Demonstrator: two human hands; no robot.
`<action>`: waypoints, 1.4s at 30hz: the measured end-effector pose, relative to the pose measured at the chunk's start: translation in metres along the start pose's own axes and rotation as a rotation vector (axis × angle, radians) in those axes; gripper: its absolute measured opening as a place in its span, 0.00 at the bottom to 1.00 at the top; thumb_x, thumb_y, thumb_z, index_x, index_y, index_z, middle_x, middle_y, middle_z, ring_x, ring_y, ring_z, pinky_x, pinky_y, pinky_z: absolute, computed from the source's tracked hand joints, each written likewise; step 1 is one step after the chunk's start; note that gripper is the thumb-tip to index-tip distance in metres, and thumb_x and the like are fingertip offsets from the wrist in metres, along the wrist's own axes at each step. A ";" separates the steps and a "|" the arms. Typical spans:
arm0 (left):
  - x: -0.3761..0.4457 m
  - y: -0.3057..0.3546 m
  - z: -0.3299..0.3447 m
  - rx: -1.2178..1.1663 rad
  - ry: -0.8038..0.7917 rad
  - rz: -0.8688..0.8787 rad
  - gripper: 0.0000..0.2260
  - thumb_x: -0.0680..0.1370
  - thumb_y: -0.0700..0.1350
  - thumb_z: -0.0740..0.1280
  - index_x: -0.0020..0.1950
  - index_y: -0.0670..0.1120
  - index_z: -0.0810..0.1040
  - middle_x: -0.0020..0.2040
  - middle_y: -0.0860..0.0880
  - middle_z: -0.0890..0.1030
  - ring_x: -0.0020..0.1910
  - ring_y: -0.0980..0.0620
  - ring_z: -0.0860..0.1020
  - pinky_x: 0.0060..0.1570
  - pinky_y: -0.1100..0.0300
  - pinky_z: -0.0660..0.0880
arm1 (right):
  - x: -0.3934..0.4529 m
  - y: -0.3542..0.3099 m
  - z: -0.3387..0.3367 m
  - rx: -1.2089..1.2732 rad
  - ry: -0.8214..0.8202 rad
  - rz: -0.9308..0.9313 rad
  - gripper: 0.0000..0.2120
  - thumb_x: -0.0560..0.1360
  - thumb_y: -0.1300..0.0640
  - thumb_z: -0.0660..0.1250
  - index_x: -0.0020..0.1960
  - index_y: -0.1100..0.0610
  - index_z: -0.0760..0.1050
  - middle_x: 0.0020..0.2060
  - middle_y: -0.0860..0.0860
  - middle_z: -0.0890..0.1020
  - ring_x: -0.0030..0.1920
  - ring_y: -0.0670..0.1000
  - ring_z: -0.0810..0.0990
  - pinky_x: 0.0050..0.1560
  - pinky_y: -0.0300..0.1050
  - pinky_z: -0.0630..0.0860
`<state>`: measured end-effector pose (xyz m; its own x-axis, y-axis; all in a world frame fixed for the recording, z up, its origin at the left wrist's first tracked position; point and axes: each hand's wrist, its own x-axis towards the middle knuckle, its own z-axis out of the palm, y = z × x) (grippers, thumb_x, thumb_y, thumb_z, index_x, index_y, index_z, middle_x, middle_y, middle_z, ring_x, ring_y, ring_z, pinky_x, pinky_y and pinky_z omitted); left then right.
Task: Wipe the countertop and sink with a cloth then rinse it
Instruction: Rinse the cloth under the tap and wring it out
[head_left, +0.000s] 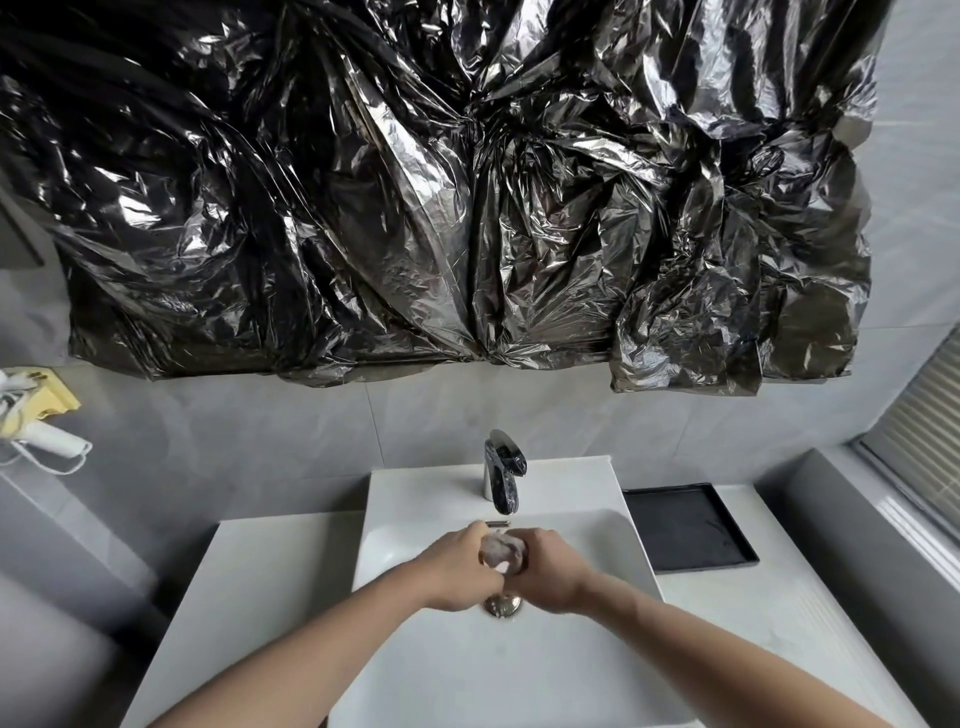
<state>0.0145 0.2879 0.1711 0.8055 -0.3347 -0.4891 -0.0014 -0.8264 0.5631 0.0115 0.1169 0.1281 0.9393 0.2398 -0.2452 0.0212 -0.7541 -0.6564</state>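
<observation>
cloth (503, 555) is balled up between your left hand (457, 569) and right hand (551, 570), both gripping it tight over the sink (415, 675) just under the faucet (503, 470). looks like the rinse step, so twist opposite ways and keep it above the drain (502, 606).

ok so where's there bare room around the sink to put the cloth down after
Two bare patches of white countertop: left of the sink, out to the counter's left edge, and right of the sink in front of the black tray, toward the window side. The ledge around the faucet is narrow. The basin middle is crowded: both hands grip the cloth above the drain.
</observation>
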 end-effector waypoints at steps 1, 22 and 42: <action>-0.006 -0.001 -0.001 0.049 0.086 0.038 0.16 0.72 0.49 0.64 0.59 0.54 0.67 0.48 0.55 0.76 0.45 0.53 0.75 0.45 0.54 0.75 | -0.002 0.002 -0.004 0.043 -0.009 0.027 0.06 0.68 0.50 0.71 0.40 0.51 0.75 0.31 0.43 0.78 0.33 0.45 0.71 0.41 0.47 0.76; 0.026 0.000 0.005 0.791 0.277 0.190 0.07 0.74 0.43 0.65 0.50 0.47 0.81 0.48 0.44 0.83 0.47 0.39 0.81 0.41 0.54 0.69 | 0.000 -0.046 -0.004 -0.584 -0.123 0.074 0.09 0.75 0.63 0.64 0.38 0.55 0.70 0.37 0.51 0.75 0.43 0.58 0.74 0.37 0.44 0.70; 0.013 -0.021 0.004 -0.072 0.198 0.079 0.24 0.70 0.48 0.70 0.64 0.54 0.68 0.55 0.58 0.76 0.50 0.54 0.77 0.45 0.61 0.73 | 0.006 -0.008 -0.008 -0.243 0.069 -0.084 0.15 0.72 0.40 0.63 0.43 0.53 0.69 0.36 0.50 0.80 0.37 0.54 0.77 0.39 0.51 0.74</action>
<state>0.0226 0.2992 0.1502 0.9049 -0.2963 -0.3054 -0.0328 -0.7641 0.6442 0.0196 0.1193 0.1375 0.9517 0.2720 -0.1427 0.1737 -0.8598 -0.4802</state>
